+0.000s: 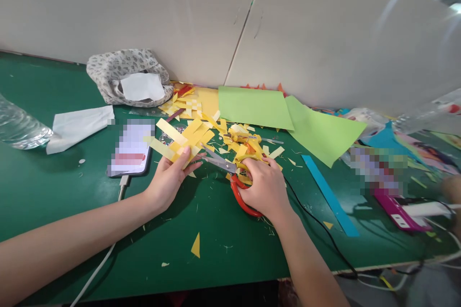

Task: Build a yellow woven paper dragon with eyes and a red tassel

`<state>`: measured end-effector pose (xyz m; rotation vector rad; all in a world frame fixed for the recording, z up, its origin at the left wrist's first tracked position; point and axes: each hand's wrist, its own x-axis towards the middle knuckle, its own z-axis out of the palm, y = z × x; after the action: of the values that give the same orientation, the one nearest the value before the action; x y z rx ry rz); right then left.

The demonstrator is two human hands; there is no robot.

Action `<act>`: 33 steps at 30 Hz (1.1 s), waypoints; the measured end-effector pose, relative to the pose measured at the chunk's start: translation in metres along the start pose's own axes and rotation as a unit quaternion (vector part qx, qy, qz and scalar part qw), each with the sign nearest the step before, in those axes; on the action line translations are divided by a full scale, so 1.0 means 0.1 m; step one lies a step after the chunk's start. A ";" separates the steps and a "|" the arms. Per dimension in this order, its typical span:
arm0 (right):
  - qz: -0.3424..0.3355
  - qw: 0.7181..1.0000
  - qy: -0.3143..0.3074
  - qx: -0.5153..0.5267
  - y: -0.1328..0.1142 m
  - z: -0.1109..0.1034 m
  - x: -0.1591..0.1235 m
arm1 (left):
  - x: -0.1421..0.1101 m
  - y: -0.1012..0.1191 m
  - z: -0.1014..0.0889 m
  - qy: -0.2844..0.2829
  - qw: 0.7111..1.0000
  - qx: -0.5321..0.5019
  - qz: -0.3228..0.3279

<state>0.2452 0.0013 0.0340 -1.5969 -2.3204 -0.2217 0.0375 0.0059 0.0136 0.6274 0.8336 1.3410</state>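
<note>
My left hand is closed on a piece woven from yellow paper strips, with the thumb on top and strip ends sticking out on several sides. In my right hand is a pair of scissors with red and yellow handles. The blades are parted and point left, their tips beside the right edge of the woven paper; whether they touch it I cannot tell. Yellow paper scraps lie heaped behind the scissors, and a second tool with metal blades shows partly among them.
A plugged-in phone lies left of my hands. Behind are a patterned fabric pouch and green paper sheets. Rightward are a blue paper strip, a black cable and a magenta power strip.
</note>
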 end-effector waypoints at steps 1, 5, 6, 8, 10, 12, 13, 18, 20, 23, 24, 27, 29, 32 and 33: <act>0.006 1.000 -0.006 -0.004 0.00 0.00 0.00 | 0.00 0.00 0.00 -0.001 1.000 0.001 0.003; 0.021 1.000 -0.019 -0.003 0.00 0.00 0.00 | 0.00 -0.01 -0.02 -0.007 1.000 0.002 0.001; 0.022 1.000 -0.019 -0.002 -0.01 0.00 0.00 | 0.00 -0.01 -0.02 -0.006 1.000 0.003 -0.001; 0.023 1.000 -0.017 -0.001 -0.01 0.00 0.00 | 0.01 -0.01 -0.03 -0.008 1.000 0.007 -0.006; 0.023 1.000 -0.011 0.000 -0.02 0.00 0.01 | 0.01 -0.02 -0.03 -0.013 1.000 0.016 -0.011; 0.022 1.000 -0.008 0.003 -0.02 0.00 0.01 | 0.01 -0.02 -0.03 -0.013 0.999 0.028 -0.016; 0.021 1.000 -0.007 0.005 -0.03 0.00 0.01 | 0.01 -0.02 -0.03 -0.013 0.999 0.035 -0.018; 0.017 1.000 -0.010 0.007 -0.03 0.01 0.00 | 0.00 -0.02 -0.04 -0.017 0.999 0.049 -0.016; 0.018 1.000 -0.011 0.006 -0.03 0.01 0.00 | 0.00 -0.02 -0.04 -0.021 0.999 0.046 -0.019; 0.019 1.000 -0.006 0.011 -0.04 0.01 0.00 | 0.00 -0.01 -0.04 -0.025 0.999 0.037 -0.027; 0.018 1.000 -0.003 0.013 -0.04 0.00 0.00 | 0.00 -0.01 -0.03 -0.024 0.999 0.037 -0.029; 0.010 1.000 0.005 0.024 -0.07 0.00 0.00 | -0.01 -0.02 -0.03 -0.022 0.998 0.046 -0.036; 0.003 0.999 0.008 0.034 -0.09 0.00 0.00 | -0.01 -0.02 -0.03 -0.024 0.997 0.054 -0.041; -0.004 0.999 0.011 0.046 -0.12 0.01 0.00 | -0.01 -0.02 -0.02 -0.035 0.997 0.061 -0.039; -0.006 0.999 0.013 0.045 -0.13 0.02 -0.01 | -0.01 -0.02 -0.02 -0.039 0.997 0.061 -0.037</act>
<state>0.2334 -0.0034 0.0329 -1.5285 -2.2864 -0.1369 0.0370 0.0046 0.0108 0.7334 0.8721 1.1972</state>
